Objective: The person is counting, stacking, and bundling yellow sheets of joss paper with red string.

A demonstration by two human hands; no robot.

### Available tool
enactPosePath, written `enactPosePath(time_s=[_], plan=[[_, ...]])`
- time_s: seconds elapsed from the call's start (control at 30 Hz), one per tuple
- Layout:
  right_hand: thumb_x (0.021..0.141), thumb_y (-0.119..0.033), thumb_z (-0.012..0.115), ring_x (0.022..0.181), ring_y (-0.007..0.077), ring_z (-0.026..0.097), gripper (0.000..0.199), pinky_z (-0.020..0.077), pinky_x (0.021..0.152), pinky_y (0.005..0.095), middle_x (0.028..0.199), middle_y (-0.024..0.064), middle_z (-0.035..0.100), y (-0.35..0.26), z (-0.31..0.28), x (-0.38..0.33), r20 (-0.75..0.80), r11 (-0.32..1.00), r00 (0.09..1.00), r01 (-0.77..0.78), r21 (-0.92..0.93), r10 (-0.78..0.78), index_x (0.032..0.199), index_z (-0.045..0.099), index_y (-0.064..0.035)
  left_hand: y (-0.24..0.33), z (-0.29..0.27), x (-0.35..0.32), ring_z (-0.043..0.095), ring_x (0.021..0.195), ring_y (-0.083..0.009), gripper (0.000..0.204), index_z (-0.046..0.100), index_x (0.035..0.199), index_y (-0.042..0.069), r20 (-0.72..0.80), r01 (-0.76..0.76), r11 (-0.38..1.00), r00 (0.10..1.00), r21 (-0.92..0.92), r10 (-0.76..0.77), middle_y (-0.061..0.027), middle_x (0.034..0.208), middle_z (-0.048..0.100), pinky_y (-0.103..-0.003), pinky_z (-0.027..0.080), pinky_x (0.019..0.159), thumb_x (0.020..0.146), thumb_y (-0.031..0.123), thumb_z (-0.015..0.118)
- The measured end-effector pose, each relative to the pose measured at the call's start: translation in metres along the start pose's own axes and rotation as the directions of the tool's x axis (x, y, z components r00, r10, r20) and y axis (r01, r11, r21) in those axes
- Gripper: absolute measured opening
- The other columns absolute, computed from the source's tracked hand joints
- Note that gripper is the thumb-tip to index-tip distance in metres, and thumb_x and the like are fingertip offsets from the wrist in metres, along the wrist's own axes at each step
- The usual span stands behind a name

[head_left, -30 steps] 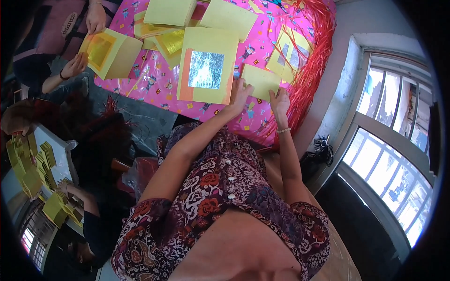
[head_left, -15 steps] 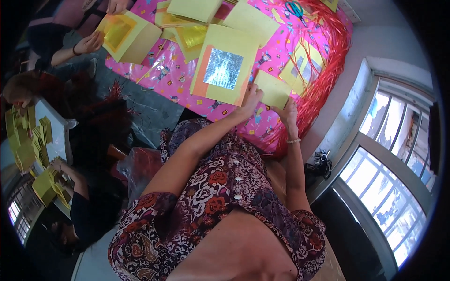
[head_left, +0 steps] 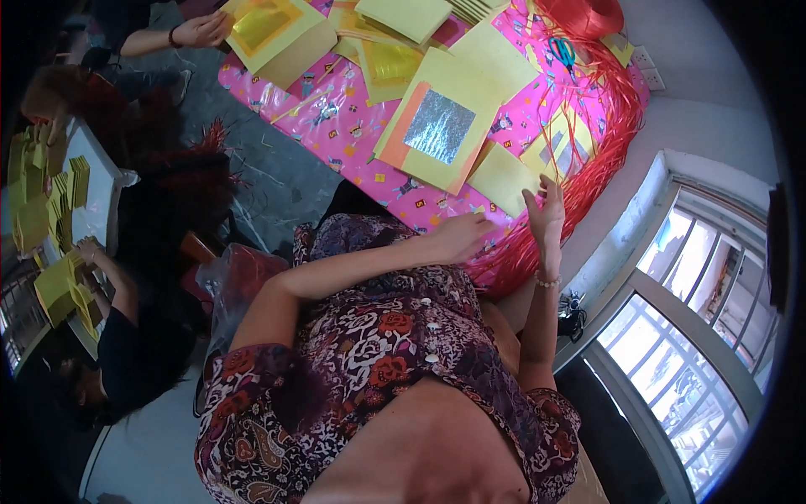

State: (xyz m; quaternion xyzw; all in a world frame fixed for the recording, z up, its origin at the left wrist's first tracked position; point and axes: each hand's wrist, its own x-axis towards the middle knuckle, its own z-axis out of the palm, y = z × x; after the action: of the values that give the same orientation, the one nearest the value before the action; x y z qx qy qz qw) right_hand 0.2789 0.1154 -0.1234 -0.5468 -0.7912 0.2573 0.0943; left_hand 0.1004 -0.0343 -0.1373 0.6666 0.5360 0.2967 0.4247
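Observation:
My left hand (head_left: pixel 462 238) hovers over the near edge of the pink table, blurred, its fingers pointing right; any grip is unclear. My right hand (head_left: pixel 547 210) is raised beside the red plastic strands (head_left: pixel 617 168), fingers and thumb apart, holding nothing visible. Between the hands and farther up lies a plain yellow paper piece (head_left: pixel 504 181), partly under a larger yellow sheet (head_left: pixel 466 80). That larger sheet carries an orange panel (head_left: pixel 403 126) and a silver foil square (head_left: pixel 439 126). Another yellow sheet with grey patches (head_left: pixel 558 149) lies under loose red strands.
Stacked yellow papers (head_left: pixel 403 18) and teal scissors (head_left: pixel 562 54) lie on the patterned pink cover (head_left: pixel 327 126). At far left, another person's hand (head_left: pixel 201 31) holds a yellow and orange sheet. A second person handles yellow papers (head_left: pixel 59 290) at a white table. A barred window (head_left: pixel 672 370) stands right.
My left hand has drawn back from the foil-square sheet toward the table's near edge. My right hand has come away from the small yellow paper. The view has shifted somewhat.

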Motion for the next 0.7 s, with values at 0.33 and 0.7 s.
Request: enactPosePath(time_s=[0.33, 0.7], plan=[[0.067, -0.037, 0.081, 0.09, 0.0282, 0.058, 0.058, 0.0482, 0.077, 0.0378, 0.1, 0.0107, 0.057, -0.137, 0.037, 0.011, 0.212, 0.79, 0.793, 0.601, -0.119, -0.571, 0.11, 0.058, -0.0043, -0.06, -0.125, -0.07, 0.06, 0.096, -0.0283, 0.027, 0.067, 0.107, 0.01, -0.503, 0.084, 0.993, 0.864, 0.079, -0.034, -0.0085, 0.103, 0.064, -0.037, 0.049, 0.084, 0.08, 0.012, 0.072], [0.071, -0.037, 0.078, 0.081, 0.0274, 0.062, 0.043, 0.0522, 0.068, 0.0368, 0.09, 0.0102, 0.056, -0.128, 0.042, 0.017, 0.298, 0.756, 0.755, 0.64, -0.138, -0.585, 0.097, 0.061, -0.0078, -0.103, -0.15, -0.042, 0.053, 0.108, -0.0275, 0.041, 0.064, 0.109, 0.012, -0.216, -0.123, 0.959, 0.96, 0.255, 0.18, -0.0053, 0.116, 0.059, -0.038, 0.045, 0.092, 0.072, 0.016, 0.078]])
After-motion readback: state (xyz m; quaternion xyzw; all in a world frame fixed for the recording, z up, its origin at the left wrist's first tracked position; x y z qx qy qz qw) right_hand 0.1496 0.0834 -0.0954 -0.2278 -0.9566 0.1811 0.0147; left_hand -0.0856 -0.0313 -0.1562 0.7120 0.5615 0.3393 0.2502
